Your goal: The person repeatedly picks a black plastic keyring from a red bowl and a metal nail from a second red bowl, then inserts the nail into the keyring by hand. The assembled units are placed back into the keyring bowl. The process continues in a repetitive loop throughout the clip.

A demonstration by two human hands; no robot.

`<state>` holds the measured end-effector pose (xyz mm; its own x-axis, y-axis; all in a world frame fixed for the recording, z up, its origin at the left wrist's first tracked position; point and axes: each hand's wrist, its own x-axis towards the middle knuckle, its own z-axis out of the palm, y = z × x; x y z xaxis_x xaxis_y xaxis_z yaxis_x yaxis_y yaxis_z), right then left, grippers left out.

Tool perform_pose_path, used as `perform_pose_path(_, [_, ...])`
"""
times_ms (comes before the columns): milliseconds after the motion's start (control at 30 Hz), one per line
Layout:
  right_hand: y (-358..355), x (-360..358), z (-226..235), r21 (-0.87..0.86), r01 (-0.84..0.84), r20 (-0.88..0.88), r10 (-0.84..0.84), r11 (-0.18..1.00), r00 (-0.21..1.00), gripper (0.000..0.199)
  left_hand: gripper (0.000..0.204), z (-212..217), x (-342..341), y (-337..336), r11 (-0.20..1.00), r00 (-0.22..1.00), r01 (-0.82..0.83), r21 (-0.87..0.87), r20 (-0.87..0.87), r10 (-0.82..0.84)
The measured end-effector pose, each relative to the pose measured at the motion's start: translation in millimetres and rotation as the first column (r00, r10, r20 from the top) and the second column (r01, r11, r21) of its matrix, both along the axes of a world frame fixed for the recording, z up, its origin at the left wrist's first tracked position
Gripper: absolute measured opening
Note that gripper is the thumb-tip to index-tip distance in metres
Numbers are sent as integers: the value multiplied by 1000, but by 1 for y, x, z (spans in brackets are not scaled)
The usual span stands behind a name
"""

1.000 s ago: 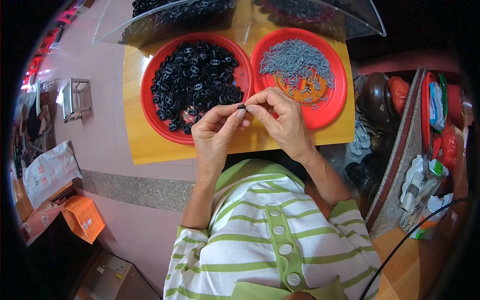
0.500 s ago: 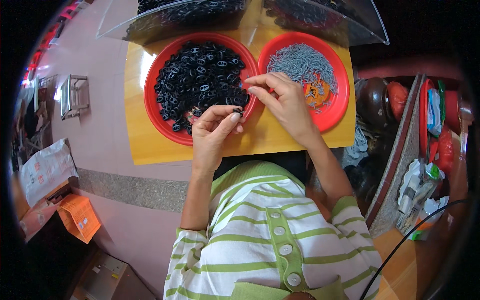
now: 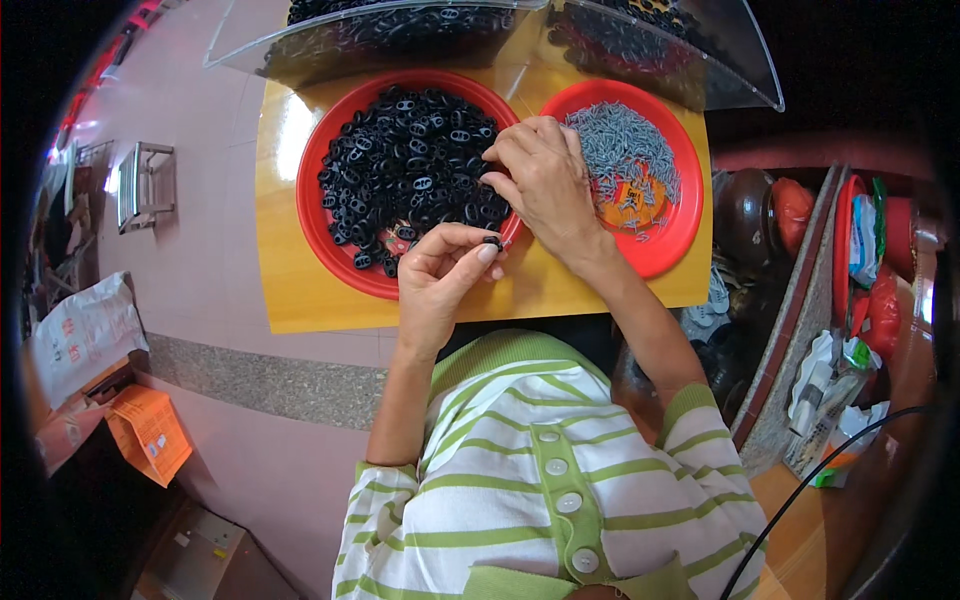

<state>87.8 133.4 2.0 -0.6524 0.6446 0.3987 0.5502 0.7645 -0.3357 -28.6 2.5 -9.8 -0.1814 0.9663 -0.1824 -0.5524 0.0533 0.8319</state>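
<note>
A yellow desk (image 3: 300, 290) fills the upper middle of the frame, with a clear plastic cover (image 3: 300, 45) arching over its far edge at the top. On the desk stand two round red plates side by side. The left red plate (image 3: 312, 215), the bigger one, sits in the upper centre and is heaped with small black oval parts (image 3: 400, 165). The right red plate (image 3: 675, 225), just beside it toward the upper right, carries a pile of small grey pins (image 3: 625, 150) and an orange scrap under them.

The right hand (image 3: 545, 185) lies across the gap between the two plates, its fingers (image 3: 500, 165) bent together at the right edge of the black heap, touching the parts there; whether they have closed on one cannot be told. The left hand (image 3: 440, 270) is raised just below the left plate's near rim, thumb and forefinger pinched shut on a single black part (image 3: 493, 242).

In the lower half of the frame is the person's green-and-white striped shirt (image 3: 540, 480). At the lower left an orange paper (image 3: 150, 432) lies on the floor.
</note>
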Motion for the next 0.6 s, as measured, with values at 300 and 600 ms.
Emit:
perform_pose_path(300, [-6,6,5,-297,-20,-198,-41,955,979,16,8,3,1,0,1000,1000,-31,-5,7,31])
perform_pose_path(600, [-36,32,21,-798,-339,-530,-312,498,789,19,9,22,5,5,991,991,-130,-3,-12,130])
